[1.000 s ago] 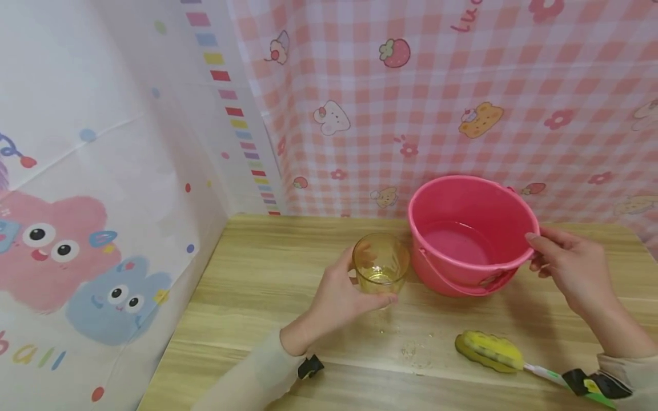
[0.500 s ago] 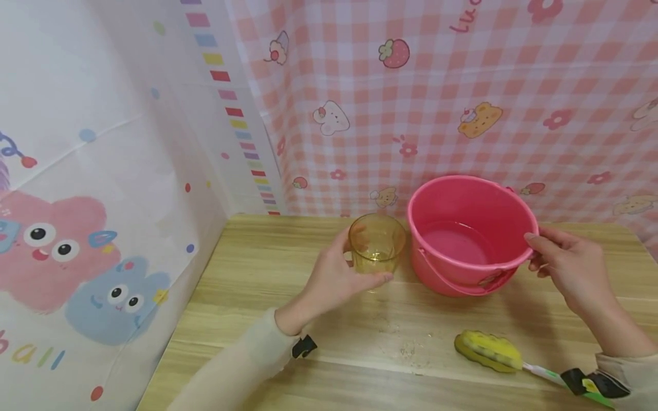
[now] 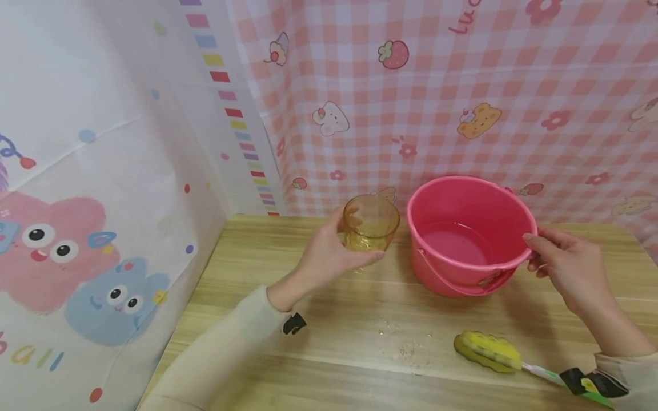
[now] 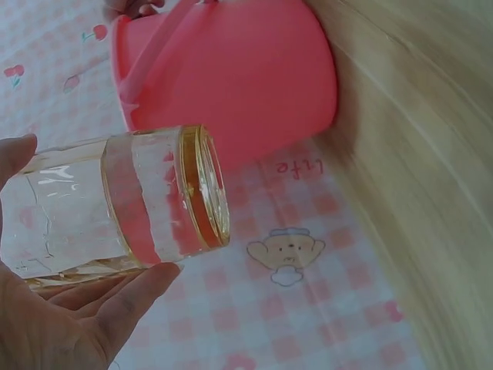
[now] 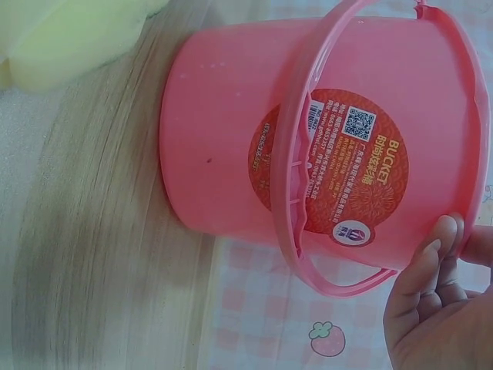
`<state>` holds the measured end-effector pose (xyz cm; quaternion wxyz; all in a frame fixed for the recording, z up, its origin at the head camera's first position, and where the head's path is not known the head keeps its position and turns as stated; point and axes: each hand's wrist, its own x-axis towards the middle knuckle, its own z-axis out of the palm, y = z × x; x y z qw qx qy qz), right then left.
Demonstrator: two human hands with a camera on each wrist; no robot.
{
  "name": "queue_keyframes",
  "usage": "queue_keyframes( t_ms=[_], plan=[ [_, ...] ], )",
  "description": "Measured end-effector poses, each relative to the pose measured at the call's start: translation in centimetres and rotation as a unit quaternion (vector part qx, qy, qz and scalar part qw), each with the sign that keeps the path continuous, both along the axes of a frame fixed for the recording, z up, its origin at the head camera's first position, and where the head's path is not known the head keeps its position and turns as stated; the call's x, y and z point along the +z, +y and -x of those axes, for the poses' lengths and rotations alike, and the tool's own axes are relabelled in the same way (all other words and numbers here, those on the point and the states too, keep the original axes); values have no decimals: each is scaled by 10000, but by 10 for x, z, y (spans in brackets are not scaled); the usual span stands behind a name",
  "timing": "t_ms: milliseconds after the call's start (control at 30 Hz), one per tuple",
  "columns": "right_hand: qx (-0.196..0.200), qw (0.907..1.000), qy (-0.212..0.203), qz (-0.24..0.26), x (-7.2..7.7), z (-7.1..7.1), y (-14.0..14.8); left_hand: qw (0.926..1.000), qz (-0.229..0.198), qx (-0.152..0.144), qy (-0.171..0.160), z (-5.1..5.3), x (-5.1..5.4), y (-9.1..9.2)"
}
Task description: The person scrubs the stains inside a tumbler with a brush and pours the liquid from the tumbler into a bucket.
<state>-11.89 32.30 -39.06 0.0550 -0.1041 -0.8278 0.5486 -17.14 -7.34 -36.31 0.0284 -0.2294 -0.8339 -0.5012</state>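
Observation:
In the head view my left hand (image 3: 329, 251) grips an amber drinking glass (image 3: 371, 225) by its side, thumb in front and fingers behind. The glass is held above the table, left of the pink bucket (image 3: 462, 274); its thick base shows in the left wrist view, where the glass (image 4: 131, 204) looks see-through. My right hand (image 3: 570, 265) pinches the bucket's right rim. The bucket stands upright with a shallow layer of water at its bottom. Its handle hangs down the front, across a red label (image 5: 362, 166) in the right wrist view.
A yellow sponge brush (image 3: 488, 350) with a white and green handle lies on the wooden table (image 3: 329, 377) in front of the bucket. Water drops (image 3: 408, 348) dot the wood left of it. A pink checked curtain (image 3: 360, 74) hangs behind the table.
My left hand has raised the glass and carried it away toward the back left. The bucket, the sponge brush and my right hand have stayed in place.

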Motion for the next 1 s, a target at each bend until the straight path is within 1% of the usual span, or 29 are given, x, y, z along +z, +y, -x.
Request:
queue_keyframes(
  t_ms=[200,433,633,733,833,1000],
  plan=[
    [18,10000,0,-93,0,0,-1,9992,234,-227,225,12,6,-1],
    [30,9999,31,-91,1,0,-1,9974,535,-123,476,27,21,0],
    [2,10000,4,-84,1,0,-1,9963,576,-176,618,39,33,1],
    [-6,10000,10,-85,1,0,0,9962,595,-181,617,44,36,3],
    [-7,10000,3,-84,0,0,0,9956,671,-124,635,48,37,5],
    [-40,9999,-25,-140,1,-1,-1,9928,989,20,683,52,38,10]
  ],
)
